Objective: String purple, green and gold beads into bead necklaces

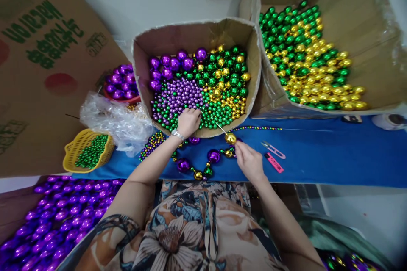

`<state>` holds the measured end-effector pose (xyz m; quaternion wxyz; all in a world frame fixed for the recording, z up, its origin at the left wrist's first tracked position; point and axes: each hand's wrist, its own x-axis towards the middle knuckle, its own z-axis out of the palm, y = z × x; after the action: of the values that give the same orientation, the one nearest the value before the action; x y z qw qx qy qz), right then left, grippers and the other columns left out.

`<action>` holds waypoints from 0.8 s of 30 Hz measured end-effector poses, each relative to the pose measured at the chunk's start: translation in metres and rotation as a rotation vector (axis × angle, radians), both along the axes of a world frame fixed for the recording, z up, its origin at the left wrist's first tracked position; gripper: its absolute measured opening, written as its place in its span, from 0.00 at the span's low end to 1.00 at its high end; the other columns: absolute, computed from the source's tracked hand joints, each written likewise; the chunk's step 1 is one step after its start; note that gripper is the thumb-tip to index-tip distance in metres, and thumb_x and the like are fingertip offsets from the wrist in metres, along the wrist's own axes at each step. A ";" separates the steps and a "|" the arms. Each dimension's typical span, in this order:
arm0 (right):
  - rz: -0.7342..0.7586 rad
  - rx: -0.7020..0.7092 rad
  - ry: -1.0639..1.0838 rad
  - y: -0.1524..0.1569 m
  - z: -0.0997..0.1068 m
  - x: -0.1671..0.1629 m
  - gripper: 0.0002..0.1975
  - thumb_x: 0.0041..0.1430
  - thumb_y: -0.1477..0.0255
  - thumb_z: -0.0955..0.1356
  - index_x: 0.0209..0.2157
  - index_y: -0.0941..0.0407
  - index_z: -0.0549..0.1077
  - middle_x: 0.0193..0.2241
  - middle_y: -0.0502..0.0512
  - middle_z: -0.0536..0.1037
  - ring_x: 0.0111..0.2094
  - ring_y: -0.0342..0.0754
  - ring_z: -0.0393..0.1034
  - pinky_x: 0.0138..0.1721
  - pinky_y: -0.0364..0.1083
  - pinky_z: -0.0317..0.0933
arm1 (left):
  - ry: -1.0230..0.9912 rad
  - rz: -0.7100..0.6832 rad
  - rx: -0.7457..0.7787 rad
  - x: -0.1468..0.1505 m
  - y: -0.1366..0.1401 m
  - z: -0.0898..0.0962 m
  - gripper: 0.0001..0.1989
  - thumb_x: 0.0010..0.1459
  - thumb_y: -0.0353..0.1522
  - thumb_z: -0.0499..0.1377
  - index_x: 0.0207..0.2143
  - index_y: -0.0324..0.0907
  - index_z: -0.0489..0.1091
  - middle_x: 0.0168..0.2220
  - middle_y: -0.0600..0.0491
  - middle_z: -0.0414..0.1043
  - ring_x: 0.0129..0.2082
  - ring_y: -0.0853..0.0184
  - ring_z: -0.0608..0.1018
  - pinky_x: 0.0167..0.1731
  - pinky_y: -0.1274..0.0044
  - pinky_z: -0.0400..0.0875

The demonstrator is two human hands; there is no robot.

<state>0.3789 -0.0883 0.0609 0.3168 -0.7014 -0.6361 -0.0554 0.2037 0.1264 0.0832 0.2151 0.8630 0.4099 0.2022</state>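
My left hand (pixel 189 122), with a watch on its wrist, reaches over the front edge of a cardboard box (pixel 193 29). Its fingers are pinched together among small purple beads (pixel 182 93) and small green beads (pixel 218 114); what they hold is hidden. Just outside the box, my right hand (pixel 249 159) grips a large gold bead (pixel 230 138) between thumb and fingers. From that bead a thin needle (pixel 221 128) points up and left over the box's edge. A strand of purple, gold and green beads (pixel 208 171) hangs in a curve on the blue table between my hands.
Pink thread snips (pixel 276 150) and a pink cutter (pixel 274 163) lie right on the blue tabletop (pixel 330 152). A big carton (pixel 375 63) of green and gold beads stands back right. Left are a yellow basket (pixel 71 156), a plastic bag (pixel 116 120) and a tall carton (pixel 41 93).
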 end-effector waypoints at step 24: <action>-0.017 -0.003 -0.013 0.005 0.004 -0.004 0.11 0.67 0.72 0.61 0.41 0.56 0.74 0.31 0.53 0.80 0.30 0.43 0.74 0.33 0.41 0.61 | -0.768 -0.128 -0.865 0.017 -0.048 0.033 0.17 0.49 0.40 0.68 0.39 0.40 0.76 0.32 0.52 0.76 0.30 0.73 0.75 0.27 0.82 0.68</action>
<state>0.3751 -0.0836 0.0645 0.3112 -0.7068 -0.6324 -0.0614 0.2207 0.0786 0.1160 0.6931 0.5844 0.2950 0.3017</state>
